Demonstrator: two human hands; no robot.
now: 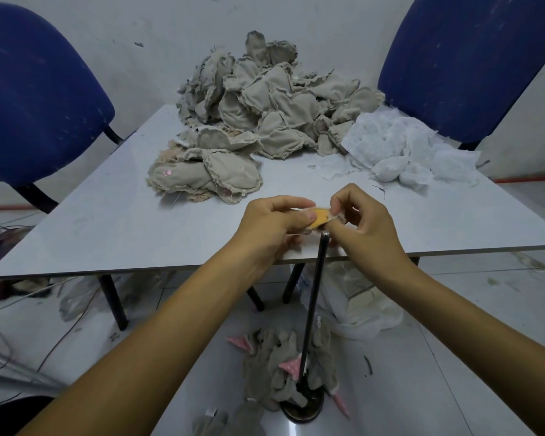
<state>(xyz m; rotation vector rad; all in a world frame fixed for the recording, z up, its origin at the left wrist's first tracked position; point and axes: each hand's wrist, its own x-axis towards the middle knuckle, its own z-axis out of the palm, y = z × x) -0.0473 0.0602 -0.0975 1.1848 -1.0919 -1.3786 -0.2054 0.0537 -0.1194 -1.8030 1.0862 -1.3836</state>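
Fingers of left hand (274, 225) and right hand (365, 221) pinching yellow fabric piece (321, 215), upright rod (312, 303) below

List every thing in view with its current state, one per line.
Rod: upright, standing on the floor.
Fabric piece: held at the rod's tip, yellow side showing.
Left hand: pinches the fabric piece.
Right hand: pinches its other end.
Beige pile: heaped on the table, untouched.
White fabric: crumpled on the table.
Floor pieces: lying round the rod's foot.
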